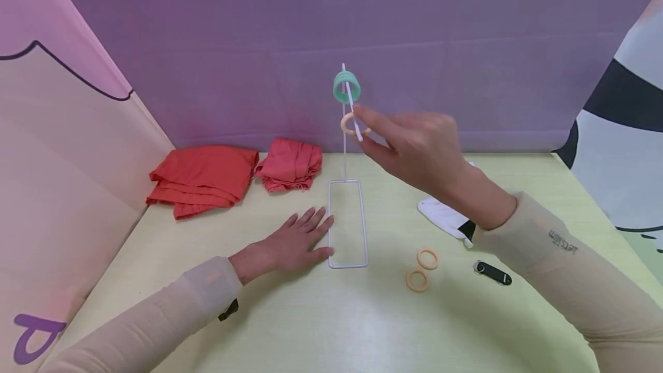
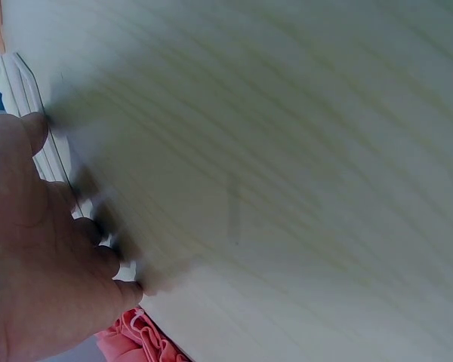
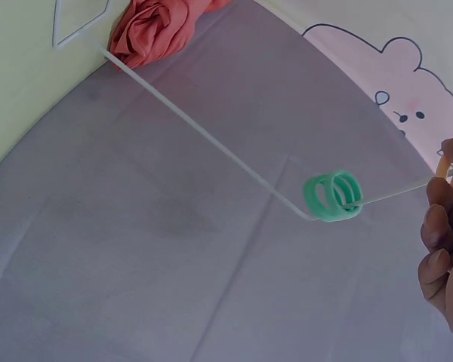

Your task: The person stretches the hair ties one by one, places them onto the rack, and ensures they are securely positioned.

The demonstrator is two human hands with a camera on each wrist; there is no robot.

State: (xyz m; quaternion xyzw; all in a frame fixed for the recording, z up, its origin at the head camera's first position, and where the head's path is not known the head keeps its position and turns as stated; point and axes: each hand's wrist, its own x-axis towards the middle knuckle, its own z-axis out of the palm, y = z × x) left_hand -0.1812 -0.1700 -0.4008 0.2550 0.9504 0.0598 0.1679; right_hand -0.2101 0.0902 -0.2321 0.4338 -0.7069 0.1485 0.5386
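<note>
A white wire stand has a rectangular base on the table and an upright that bends into an arm pointing toward me. Green rings hang together on that arm near the bend. My right hand pinches a peach ring between thumb and index finger at the arm's free end; the rod appears to pass through the ring. In the right wrist view the fingers partly hide this ring. My left hand lies palm down with fingers extended, fingertips and thumb at the base's left side.
Two more peach rings lie right of the base. Near them are a black key tag and a white cloth item, partly behind my right forearm. A red cloth and a smaller folded red cloth sit at the back left.
</note>
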